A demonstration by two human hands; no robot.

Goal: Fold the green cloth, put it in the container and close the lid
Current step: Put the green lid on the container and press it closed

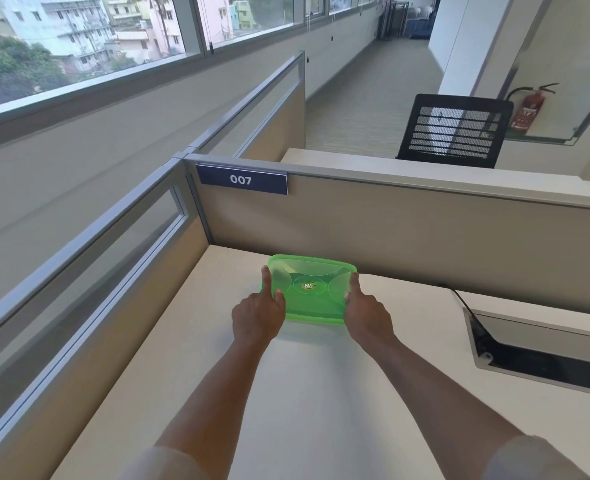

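A translucent green container [309,292] with its lid on sits on the white desk [286,393], close to the beige partition. My left hand [259,315] grips its left edge, thumb lying along the lid. My right hand [366,313] grips its right edge, thumb up on the lid corner. A round logo shows in the middle of the lid. The green cloth is not visible as a separate thing; through the tinted plastic I cannot tell what lies inside.
The beige cubicle partition [408,223] with a "007" sign [241,180] stands right behind the container. A side partition with glass [89,271] runs along the left. A cable tray opening [536,348] lies in the desk at right. A black mesh chair [454,131] stands beyond.
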